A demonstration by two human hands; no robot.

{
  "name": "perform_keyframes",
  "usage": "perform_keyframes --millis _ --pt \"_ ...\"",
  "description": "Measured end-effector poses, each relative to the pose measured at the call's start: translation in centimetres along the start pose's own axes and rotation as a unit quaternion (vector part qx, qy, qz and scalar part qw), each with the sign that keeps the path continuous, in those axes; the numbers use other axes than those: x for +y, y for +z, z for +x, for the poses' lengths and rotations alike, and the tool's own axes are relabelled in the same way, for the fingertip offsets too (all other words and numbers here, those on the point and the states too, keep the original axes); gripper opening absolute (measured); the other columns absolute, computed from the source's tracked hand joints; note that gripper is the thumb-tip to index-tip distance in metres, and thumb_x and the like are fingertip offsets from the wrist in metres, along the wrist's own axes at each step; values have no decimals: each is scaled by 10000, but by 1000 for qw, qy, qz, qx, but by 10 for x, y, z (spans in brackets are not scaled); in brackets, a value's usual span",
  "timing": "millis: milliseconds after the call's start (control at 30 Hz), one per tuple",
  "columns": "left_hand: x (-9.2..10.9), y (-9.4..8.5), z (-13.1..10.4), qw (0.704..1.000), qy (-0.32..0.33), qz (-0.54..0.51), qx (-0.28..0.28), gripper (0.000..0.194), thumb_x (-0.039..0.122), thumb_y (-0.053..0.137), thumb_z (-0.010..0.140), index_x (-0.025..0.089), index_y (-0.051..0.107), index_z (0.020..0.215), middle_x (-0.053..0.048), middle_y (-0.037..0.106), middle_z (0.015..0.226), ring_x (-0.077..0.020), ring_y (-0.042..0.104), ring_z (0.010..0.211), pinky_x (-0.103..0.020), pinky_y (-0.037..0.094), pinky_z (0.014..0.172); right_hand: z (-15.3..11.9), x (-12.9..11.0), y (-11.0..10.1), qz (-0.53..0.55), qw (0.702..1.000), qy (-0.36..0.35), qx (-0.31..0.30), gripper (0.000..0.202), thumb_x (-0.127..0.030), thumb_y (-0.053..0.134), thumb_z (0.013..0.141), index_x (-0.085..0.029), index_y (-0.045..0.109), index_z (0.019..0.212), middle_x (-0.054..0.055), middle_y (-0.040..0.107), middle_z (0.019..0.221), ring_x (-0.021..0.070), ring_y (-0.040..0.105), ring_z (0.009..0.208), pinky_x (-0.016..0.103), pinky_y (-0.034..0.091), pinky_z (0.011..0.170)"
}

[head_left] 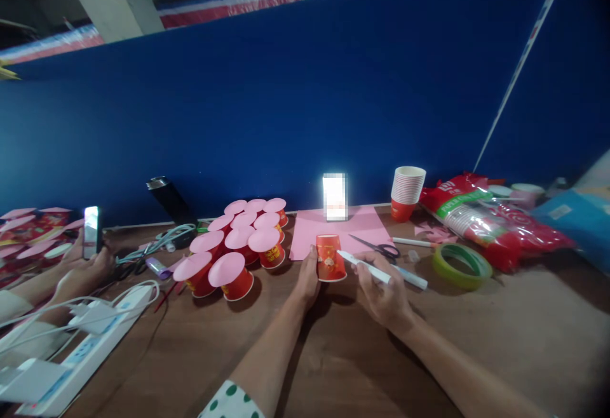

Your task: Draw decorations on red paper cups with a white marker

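Note:
A red paper cup (330, 259) stands upside down on the brown table, its wide rim at the bottom. My left hand (309, 278) is wrapped against its left side. In my right hand (384, 291) is a white marker (366, 268), its tip close to the cup's upper right side. Behind the cup lies pink paper (305, 234), with black-handled scissors (376, 246) across its right edge. To the left stand several upturned red cups topped with pink discs (231, 270).
A stack of paper cups (407, 192), clear yellowish tape (461, 267) and a red plastic bag (476, 211) are at the right. A lit screen (335, 197) stands behind. At left are a power strip (98, 342), black bottle (169, 199) and another person's hands holding a phone (91, 230).

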State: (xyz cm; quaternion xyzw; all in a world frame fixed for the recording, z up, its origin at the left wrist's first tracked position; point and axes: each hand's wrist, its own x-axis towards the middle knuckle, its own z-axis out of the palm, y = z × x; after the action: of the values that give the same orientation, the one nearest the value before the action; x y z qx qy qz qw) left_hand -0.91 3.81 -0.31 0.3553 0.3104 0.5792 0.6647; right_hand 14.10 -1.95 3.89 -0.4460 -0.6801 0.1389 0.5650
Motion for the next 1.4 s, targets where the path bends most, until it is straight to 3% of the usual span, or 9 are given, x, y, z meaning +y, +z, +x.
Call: perform_keyframes --millis 533,1400 --pt "5 5 -3 1000 -9 -10 -4 540 579 538 767 87 656 956 -140 696 929 -256 642 911 -373 449 868 -1 1 1 17 1000 6 10 135 -266 471 886 -188 575 923 34 623 807 159 590 736 281 473 683" --pt "3 2 -3 1000 -14 12 1 595 635 532 734 86 651 929 -135 697 882 -250 648 846 -355 468 798 -2 -2 0 8 1000 1 -14 129 -259 466 884 -187 572 899 27 625 787 155 588 700 273 461 674"
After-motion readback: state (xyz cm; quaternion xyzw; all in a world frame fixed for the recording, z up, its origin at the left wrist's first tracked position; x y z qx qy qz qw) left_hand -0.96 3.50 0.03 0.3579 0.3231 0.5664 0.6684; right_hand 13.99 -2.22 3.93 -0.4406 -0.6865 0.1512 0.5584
